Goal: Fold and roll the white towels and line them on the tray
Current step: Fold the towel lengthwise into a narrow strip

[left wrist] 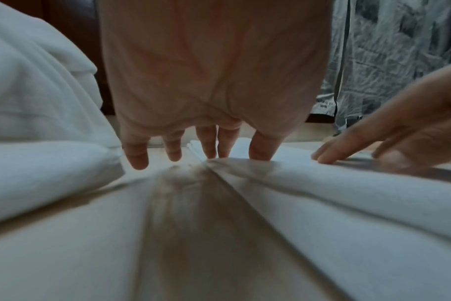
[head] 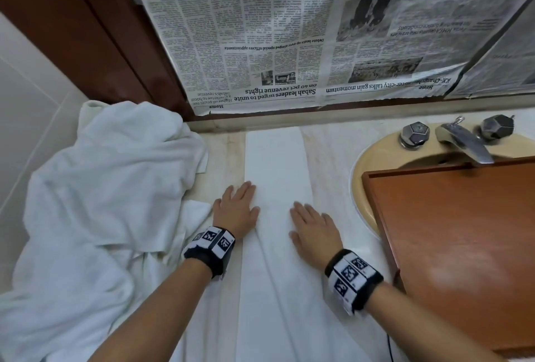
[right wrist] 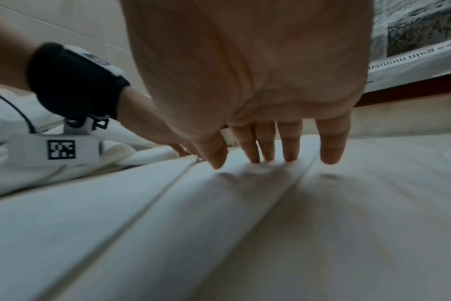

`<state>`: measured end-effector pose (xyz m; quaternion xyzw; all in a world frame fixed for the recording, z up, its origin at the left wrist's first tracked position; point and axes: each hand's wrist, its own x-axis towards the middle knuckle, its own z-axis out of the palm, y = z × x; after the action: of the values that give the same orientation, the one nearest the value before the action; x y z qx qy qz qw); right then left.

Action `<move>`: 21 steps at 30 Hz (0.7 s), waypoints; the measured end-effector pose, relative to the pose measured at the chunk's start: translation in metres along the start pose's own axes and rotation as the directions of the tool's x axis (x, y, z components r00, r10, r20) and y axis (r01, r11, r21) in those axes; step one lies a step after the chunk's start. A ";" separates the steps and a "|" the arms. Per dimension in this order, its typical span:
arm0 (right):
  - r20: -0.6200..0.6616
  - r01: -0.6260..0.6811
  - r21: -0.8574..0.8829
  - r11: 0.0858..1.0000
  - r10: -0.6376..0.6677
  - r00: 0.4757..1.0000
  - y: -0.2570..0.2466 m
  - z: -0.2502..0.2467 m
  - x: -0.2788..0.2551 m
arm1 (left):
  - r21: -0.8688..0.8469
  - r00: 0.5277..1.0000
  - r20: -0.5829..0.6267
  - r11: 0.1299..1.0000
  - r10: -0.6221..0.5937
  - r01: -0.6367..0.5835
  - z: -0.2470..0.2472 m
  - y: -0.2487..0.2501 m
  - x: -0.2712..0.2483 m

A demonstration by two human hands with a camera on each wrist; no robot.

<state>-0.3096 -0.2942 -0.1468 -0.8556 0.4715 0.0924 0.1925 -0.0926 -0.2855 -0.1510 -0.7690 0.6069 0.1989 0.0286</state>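
Observation:
A white towel (head: 275, 164) lies folded into a long narrow strip down the middle of the counter, running from the back wall toward me. My left hand (head: 236, 208) lies flat on the strip's left edge, with straight fingers (left wrist: 209, 142) pressing the cloth. My right hand (head: 314, 227) presses flat on the strip's right side; its fingers (right wrist: 265, 142) are spread on the towel (right wrist: 245, 224). A heap of crumpled white towels (head: 101, 188) sits to the left. The brown wooden tray (head: 463, 246) stands at the right with nothing on it.
The tray rests partly over a beige sink (head: 373, 164) with a metal faucet (head: 463, 141) and two knobs. Newspaper (head: 289, 28) covers the wall behind the counter. A dark wooden frame (head: 86, 28) and tiled wall (head: 26, 101) stand at the left.

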 end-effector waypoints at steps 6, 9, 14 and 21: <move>0.039 -0.041 -0.005 0.999 0.041 0.998 0.026 0.000 0.015 | -0.112 0.998 -0.015 0.992 -0.056 0.054 0.002 0.002 -0.001; -0.067 -0.021 0.134 0.991 0.030 0.997 0.015 -0.008 0.001 | -0.290 0.992 -0.106 0.957 -0.062 0.029 0.006 0.001 -0.007; -0.043 -0.092 0.195 0.976 0.102 0.994 -0.015 0.008 -0.051 | -0.479 0.964 -0.094 0.860 -0.249 0.176 0.010 0.014 -0.031; -0.005 -0.194 0.318 0.928 0.206 0.979 -0.035 0.017 -0.067 | -0.460 0.965 0.038 0.853 -0.259 0.247 0.013 0.022 -0.039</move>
<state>-0.3161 -0.2187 -0.1309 -0.7629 0.5684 0.0183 0.3075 -0.1239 -0.2517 -0.1453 -0.8292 0.4362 0.3218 -0.1367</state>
